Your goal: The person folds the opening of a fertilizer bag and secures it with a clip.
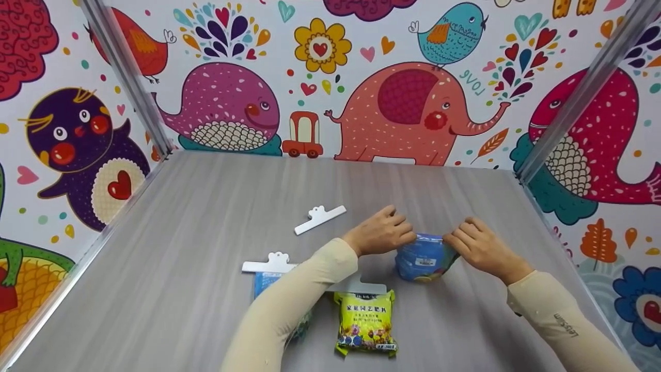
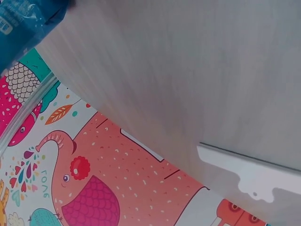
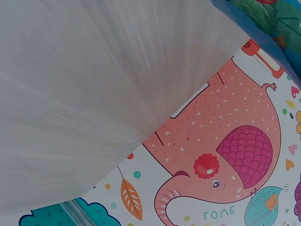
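Note:
Between my two hands is a blue plastic bag with a white label, held up at its top edge. My left hand pinches the top left corner, and my right hand pinches the top right one. Part of the bag shows at the top left of the left wrist view. In the right wrist view, a green and blue printed side of the bag fills the top right corner. A loose white sealing clip lies behind my left hand on the table.
A yellow fertilizer packet lies in front, with a white clip across its top. To its left, another blue bag bears a white clip, partly hidden by my left sleeve. Printed walls border the grey table.

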`<action>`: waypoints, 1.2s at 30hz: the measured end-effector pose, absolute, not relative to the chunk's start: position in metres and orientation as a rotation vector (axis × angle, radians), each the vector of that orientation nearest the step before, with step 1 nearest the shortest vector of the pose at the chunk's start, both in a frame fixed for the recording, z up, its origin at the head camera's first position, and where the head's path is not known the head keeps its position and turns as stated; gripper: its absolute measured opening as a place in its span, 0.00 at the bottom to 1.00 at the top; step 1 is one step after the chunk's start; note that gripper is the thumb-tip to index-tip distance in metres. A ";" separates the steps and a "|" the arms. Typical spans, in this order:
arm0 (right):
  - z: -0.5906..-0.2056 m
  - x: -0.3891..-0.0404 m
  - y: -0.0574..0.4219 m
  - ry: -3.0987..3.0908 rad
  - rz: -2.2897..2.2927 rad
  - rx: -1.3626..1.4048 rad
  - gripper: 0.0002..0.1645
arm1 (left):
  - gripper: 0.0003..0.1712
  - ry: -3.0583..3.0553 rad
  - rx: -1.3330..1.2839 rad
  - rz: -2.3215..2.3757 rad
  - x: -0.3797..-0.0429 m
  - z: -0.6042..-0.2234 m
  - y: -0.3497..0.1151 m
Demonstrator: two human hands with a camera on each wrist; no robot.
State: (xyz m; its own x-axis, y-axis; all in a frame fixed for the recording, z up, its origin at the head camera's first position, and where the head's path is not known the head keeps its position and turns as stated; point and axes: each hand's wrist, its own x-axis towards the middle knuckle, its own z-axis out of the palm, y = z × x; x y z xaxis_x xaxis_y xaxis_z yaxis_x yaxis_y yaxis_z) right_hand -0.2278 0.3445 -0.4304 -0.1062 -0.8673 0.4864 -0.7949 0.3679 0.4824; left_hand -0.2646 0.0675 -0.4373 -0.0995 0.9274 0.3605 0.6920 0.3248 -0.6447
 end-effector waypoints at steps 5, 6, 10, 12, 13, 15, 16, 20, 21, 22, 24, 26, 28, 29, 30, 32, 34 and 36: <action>-0.434 -0.229 0.345 -1.899 -0.089 1.411 0.24 | 0.14 -1.851 -1.395 0.337 -0.263 -0.441 0.067; -0.435 -0.229 0.344 -1.889 -0.084 1.403 0.23 | 0.14 -1.850 -1.390 0.326 -0.263 -0.442 0.067; -0.437 -0.231 0.345 -1.850 -0.070 1.370 0.20 | 0.14 -1.855 -1.373 0.287 -0.263 -0.443 0.068; -0.437 -0.231 0.345 -1.832 -0.061 1.355 0.19 | 0.14 -1.859 -1.367 0.268 -0.263 -0.444 0.068; -0.437 -0.231 0.345 -1.832 -0.052 1.350 0.19 | 0.14 -1.860 -1.366 0.261 -0.263 -0.444 0.068; -0.438 -0.231 0.345 -1.831 -0.033 1.335 0.19 | 0.14 -1.863 -1.363 0.243 -0.263 -0.445 0.068; -0.438 -0.232 0.345 -1.830 -0.020 1.326 0.20 | 0.14 -1.866 -1.362 0.233 -0.263 -0.445 0.068; -0.437 -0.232 0.343 -1.821 0.008 1.292 0.22 | 0.14 -1.873 -1.357 0.201 -0.264 -0.444 0.068; -0.437 -0.232 0.342 -1.814 0.014 1.284 0.22 | 0.14 -1.873 -1.352 0.196 -0.264 -0.444 0.068; -0.437 -0.233 0.342 -1.805 0.018 1.279 0.22 | 0.14 -1.873 -1.344 0.195 -0.264 -0.444 0.067; -0.436 -0.233 0.341 -1.786 0.025 1.274 0.23 | 0.14 -1.870 -1.326 0.194 -0.264 -0.444 0.067; -0.436 -0.234 0.341 -1.767 0.027 1.270 0.23 | 0.15 -1.863 -1.311 0.196 -0.264 -0.444 0.066; -0.435 -0.234 0.341 -1.756 0.023 1.271 0.24 | 0.16 -1.853 -1.303 0.196 -0.265 -0.444 0.066; -0.435 -0.234 0.342 -1.753 0.019 1.274 0.24 | 0.16 -1.846 -1.304 0.193 -0.265 -0.444 0.066; -0.434 -0.234 0.342 -1.754 0.010 1.280 0.24 | 0.16 -1.839 -1.307 0.191 -0.266 -0.444 0.066; -0.433 -0.234 0.343 -1.756 -0.004 1.295 0.23 | 0.17 -1.820 -1.312 0.188 -0.266 -0.445 0.066; -0.433 -0.233 0.344 -1.761 -0.004 1.318 0.23 | 0.17 -1.810 -1.322 0.193 -0.266 -0.444 0.066; -0.432 -0.233 0.345 -1.774 -0.001 1.344 0.23 | 0.17 -1.807 -1.333 0.209 -0.265 -0.443 0.066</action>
State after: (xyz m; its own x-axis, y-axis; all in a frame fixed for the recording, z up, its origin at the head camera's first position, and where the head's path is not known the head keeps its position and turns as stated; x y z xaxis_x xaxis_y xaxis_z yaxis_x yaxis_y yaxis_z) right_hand -0.2329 0.3453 -0.4317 -0.0218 -0.7747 0.6320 -0.7743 0.4130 0.4795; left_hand -0.2655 0.0659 -0.4431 -0.0619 0.8450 0.5312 0.7010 0.4157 -0.5795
